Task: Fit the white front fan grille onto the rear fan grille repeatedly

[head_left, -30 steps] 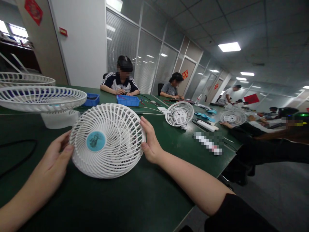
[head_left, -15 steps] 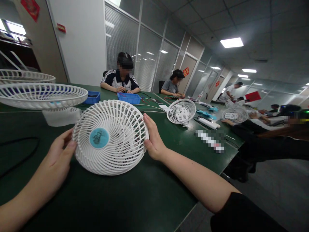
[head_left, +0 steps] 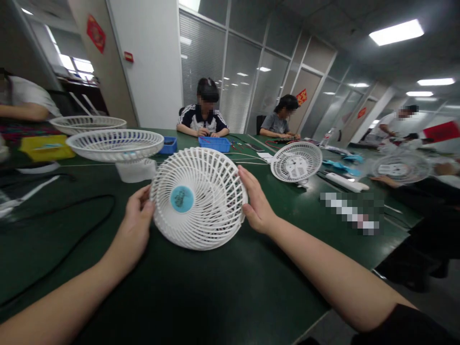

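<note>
Between my two hands a round white fan grille (head_left: 212, 191) is held tilted above the green table (head_left: 230, 292). A light blue disc (head_left: 181, 199) with a dark print sits off-centre on its face. My left hand (head_left: 138, 218) grips the left rim, thumb towards me. On the right rim, my right hand (head_left: 258, 203) is closed with its fingers behind the edge. Beyond my left hand, another white fan grille (head_left: 115, 152) rests raised on a whitish translucent base (head_left: 136, 171). What lies behind the held grille is mostly hidden.
A fan grille with its back plate (head_left: 296, 163) stands right of centre, near a white handle-like part (head_left: 347, 183). Blue trays (head_left: 214, 144) and a yellow tray (head_left: 46, 147) lie farther back. A black cable (head_left: 86, 235) curves at left. Several people sit around the table.
The view has swung left, so the scene sits farther right and a person and yellow tray appear at left. Both hands keep hold of the fan grille, which now looks slightly smaller.
</note>
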Available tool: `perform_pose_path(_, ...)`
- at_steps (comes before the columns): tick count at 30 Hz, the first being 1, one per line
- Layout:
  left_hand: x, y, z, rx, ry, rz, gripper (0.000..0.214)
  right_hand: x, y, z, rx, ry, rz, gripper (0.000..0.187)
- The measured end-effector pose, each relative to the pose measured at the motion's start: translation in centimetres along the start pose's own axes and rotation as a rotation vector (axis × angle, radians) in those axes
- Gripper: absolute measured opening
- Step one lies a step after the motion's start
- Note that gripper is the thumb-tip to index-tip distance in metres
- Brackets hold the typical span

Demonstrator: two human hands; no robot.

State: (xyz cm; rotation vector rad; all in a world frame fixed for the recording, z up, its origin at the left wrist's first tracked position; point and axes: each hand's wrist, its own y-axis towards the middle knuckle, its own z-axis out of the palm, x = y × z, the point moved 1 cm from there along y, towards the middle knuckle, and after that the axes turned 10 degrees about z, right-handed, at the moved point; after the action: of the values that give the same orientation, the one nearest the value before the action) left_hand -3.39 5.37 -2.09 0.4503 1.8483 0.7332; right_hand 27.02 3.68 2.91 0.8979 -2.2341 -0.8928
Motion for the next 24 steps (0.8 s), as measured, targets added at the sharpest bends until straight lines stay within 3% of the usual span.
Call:
perform_pose_path(4,-0.9,0.0,-0.3,0.058,-0.154,-0.106,0.062,-0.1,0.0,-0.4,0.013,0.01,0.009,0.07)
perform_pose_path(14,-1.0,0.1,-0.2,0.076,-0.176,-0.117,0.057,-1.0,0.1,-1.2,0.076,-0.042,-0.064,0.087)
perform_pose_path(24,-1.7,-0.1,-0.4,0.089,-0.128,-0.074,0.065,-0.1,0.3,-1.0,0.017,-0.009,-0.011,0.077)
